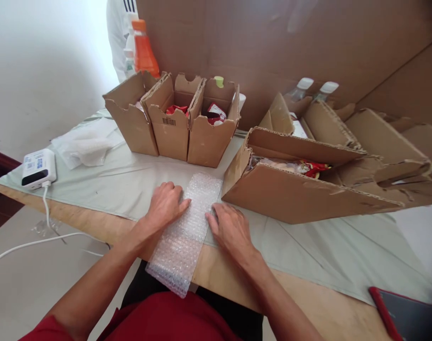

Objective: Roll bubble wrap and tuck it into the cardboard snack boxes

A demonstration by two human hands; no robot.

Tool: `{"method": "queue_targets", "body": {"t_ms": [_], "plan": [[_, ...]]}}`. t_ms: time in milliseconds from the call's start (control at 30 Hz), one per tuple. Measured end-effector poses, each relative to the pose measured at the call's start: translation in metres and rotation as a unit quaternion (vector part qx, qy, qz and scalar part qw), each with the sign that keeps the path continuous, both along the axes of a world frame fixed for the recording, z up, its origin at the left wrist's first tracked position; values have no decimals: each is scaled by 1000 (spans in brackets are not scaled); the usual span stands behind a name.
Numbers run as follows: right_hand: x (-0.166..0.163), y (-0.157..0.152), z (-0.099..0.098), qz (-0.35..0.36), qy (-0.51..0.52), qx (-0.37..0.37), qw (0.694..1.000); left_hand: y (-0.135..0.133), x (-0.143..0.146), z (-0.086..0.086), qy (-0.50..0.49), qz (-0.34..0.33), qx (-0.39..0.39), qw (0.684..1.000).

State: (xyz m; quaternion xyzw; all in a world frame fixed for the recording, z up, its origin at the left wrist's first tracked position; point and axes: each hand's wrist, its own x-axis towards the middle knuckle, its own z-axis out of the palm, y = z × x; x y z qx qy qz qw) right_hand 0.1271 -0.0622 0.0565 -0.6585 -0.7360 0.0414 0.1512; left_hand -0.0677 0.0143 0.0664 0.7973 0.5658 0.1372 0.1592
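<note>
A strip of bubble wrap (189, 222) lies flat across the table's front edge, its near end hanging over toward my lap. My left hand (166, 204) rests on the cloth at the strip's left side, thumb stretched out to its edge and fingers bent but apart from the thumb. On the opposite side, my right hand (232, 228) lies palm down, with thumb and fingertips at the right edge of the wrap. Neither hand grips anything visible; the undersides of the fingers are hidden.
Open cardboard bins (173, 135) holding red packets stand behind the wrap. A larger cardboard bin (294, 194) is close on the right. A white device (39, 169) with a cable and clear plastic bags (90, 142) lie left; a red-edged phone (410, 312) lies front right.
</note>
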Motion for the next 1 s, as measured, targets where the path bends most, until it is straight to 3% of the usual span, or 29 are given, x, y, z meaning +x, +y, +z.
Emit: {"method": "queue_targets", "body": {"t_ms": [133, 300, 433, 533, 767, 900, 1000], "plan": [[-12, 12, -11, 9, 8, 45, 999, 12, 17, -1, -34, -2, -14, 999], [-8, -2, -5, 42, 54, 123, 990, -14, 12, 0, -122, 9, -19, 992], [-5, -1, 11, 56, 86, 234, 967, -29, 3, 4, -268, 38, 62, 961], [-4, 12, 16, 54, 68, 309, 947, -15, 7, 2, -308, 24, 114, 944], [-3, 7, 9, 40, 14, 235, 971, 35, 35, -15, -77, 53, 42, 995], [-11, -4, -3, 121, 4, 120, 985, 37, 41, -19, -62, 43, 51, 996], [-7, -11, -4, 142, 38, 84, 986, 31, 32, -17, -59, 39, 91, 993]]}}
